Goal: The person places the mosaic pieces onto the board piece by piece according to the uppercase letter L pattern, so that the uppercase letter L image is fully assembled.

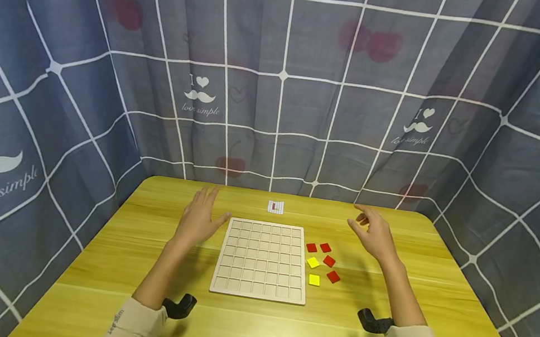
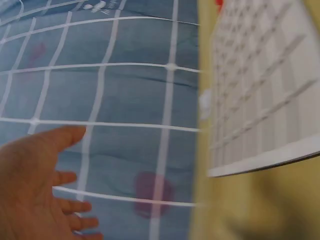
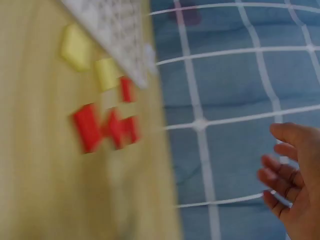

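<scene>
A pale square grid board (image 1: 262, 260) with rows of shallow cells lies flat on the wooden table. Beside its right edge are several loose red square tiles (image 1: 329, 261) and two yellow square tiles (image 1: 314, 280). My left hand (image 1: 196, 222) hovers near the board's upper left corner, fingers extended, holding nothing. To the right of the tiles, my right hand (image 1: 374, 235) is held above the table with loosely bent fingers and nothing in its grasp. In the right wrist view the red tiles (image 3: 87, 128) look blurred.
A small white card with a printed grid and a reddish mark (image 1: 275, 207) lies behind the board. The wooden table (image 1: 249, 334) meets a dark blue checked curtain (image 1: 278, 102) at the back and sides. Each wrist carries a black mount (image 1: 179, 306).
</scene>
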{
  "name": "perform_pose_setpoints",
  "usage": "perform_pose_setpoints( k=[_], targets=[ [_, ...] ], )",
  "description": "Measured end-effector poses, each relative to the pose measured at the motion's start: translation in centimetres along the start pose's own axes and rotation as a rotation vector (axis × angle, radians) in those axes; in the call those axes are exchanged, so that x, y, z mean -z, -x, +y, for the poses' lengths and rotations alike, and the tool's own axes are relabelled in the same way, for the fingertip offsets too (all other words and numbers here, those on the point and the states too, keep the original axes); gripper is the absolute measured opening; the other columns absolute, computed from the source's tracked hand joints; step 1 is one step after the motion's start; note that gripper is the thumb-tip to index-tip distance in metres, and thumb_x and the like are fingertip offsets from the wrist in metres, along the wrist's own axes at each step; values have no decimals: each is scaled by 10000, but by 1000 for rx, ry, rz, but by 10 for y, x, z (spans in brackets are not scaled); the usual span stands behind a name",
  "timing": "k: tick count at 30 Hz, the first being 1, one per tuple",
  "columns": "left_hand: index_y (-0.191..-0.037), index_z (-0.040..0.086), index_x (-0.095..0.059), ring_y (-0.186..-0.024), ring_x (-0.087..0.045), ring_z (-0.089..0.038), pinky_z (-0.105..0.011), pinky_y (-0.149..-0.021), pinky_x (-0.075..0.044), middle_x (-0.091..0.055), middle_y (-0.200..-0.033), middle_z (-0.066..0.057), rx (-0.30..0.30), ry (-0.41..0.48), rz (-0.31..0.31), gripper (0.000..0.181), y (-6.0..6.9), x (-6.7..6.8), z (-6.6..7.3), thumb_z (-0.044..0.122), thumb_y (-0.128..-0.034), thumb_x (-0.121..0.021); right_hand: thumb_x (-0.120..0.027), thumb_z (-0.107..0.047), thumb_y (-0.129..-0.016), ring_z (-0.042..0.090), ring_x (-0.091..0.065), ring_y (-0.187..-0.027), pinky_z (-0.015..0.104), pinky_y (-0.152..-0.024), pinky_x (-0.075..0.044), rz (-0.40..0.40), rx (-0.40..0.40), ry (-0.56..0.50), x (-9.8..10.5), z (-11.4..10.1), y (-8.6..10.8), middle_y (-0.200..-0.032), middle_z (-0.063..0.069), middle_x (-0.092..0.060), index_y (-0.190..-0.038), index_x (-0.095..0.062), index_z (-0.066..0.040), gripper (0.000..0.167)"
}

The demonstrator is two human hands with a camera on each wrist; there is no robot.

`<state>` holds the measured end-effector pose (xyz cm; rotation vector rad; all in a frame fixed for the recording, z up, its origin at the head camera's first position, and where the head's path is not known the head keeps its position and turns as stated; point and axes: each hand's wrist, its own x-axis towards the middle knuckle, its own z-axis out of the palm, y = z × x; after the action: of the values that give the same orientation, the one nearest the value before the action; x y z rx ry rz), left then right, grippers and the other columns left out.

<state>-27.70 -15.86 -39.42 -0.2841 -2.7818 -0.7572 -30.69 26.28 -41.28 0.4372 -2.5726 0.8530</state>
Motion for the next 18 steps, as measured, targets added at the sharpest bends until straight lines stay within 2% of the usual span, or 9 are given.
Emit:
perform_pose_setpoints(
  k=[2, 5, 9, 12, 14, 18],
  targets=[
    [-1471, 79, -202, -1329, -180, -449, -645, -1021, -191, -156, -1483, -246, -8, 66, -23, 750, 6, -15, -7, 394, -899, -570, -655, -207, -870, 218, -520, -652, 362, -576, -457, -11, -10, -47, -13, 12, 5, -779, 82, -567, -1253, -545, -27, 437],
    [-1469, 72, -199, -1314, -221, -452, -639, -1011, -228, -169, -1482, -235, -11, 178, -58, 728, 14, -37, -17, 356, -911, -568, -691, -152, -836, 129, -387, -489, 275, -461, -350, -55, -53, -108, -31, 25, 10, -609, 4, -462, -1206, -588, -48, 398],
    [-1461, 44, -191, -1303, -242, -458, -606, -1017, -257, -196, -1468, -246, -4, 326, -63, 695, 22, -61, -29, 289, -926, -562, -707, -144, -819, 84, -271, -432, 236, -409, -258, -118, -120, -206, -50, 37, 16, -525, -28, -336, -1175, -621, -54, 378],
    [-1459, 33, -192, -1291, -269, -457, -593, -1023, -260, -223, -1455, -258, 22, 404, -44, 685, 28, -78, -37, 249, -928, -566, -692, -141, -831, 82, -233, -414, 225, -373, -219, -176, -154, -281, -62, 46, 20, -499, -33, -287, -1194, -615, -46, 383],
    [-1458, 15, -189, -1288, -272, -461, -595, -1023, -257, -231, -1449, -270, 38, 434, -40, 687, 32, -87, -42, 230, -927, -568, -686, -151, -838, 85, -226, -395, 214, -353, -201, -210, -178, -324, -69, 52, 22, -484, -34, -279, -1212, -608, -51, 394],
    [-1449, -22, -197, -1312, -239, -442, -577, -1043, -234, -234, -1454, -265, 63, 449, -63, 692, 42, -99, -50, 247, -928, -564, -683, -203, -845, 93, -250, -393, 203, -363, -216, -264, -175, -302, -81, 61, 25, -481, -30, -306, -1232, -603, -72, 416]
  ],
)
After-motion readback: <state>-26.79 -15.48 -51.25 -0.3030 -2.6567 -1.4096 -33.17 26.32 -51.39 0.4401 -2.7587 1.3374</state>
